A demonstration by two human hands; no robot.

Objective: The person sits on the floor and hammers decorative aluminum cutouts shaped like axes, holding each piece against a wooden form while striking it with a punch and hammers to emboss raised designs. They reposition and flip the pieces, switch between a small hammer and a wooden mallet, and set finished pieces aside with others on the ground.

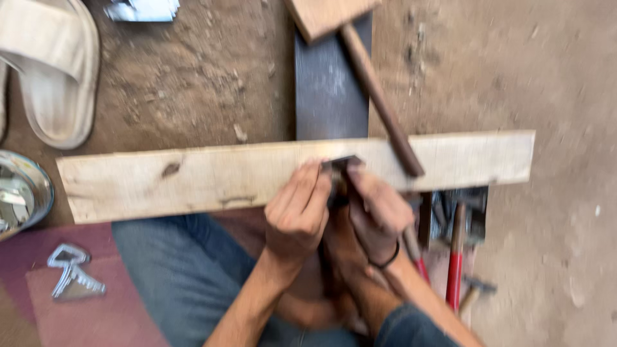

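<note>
the left hand (297, 215) and the right hand (376, 212) are pressed close together, fingers curled round a small dark metal tool (339, 173), perhaps a small plane or block, though blur hides its exact form; both hands grip it narrow and tight at the near long edge of a long pale rough-sawn wooden plank (193, 180), a little right of the plank's middle. the tool sits touching the plank's top face by that near edge. to do this step well, it seems wise to keep both thumbs low behind the tool, hold it flat on the wood so it does not tip over the edge, and steady the plank, which rests across a dark flat steel bar (331, 90) on the dusty earth floor (546, 270). a brown round wooden handle (379, 96) lies slanting over the plank's far edge, close to the right hand, and could roll or get knocked. past the plank's right half, red-handled tools (455, 266) lie by the right forearm. the blue denim-clad knee (180, 270) lies under the near edge. off the left end are a shiny steel bowl (22, 193), a pale sandal (54, 71) and a silvery metal bracket (72, 273) on a maroon mat (109, 315)
</note>
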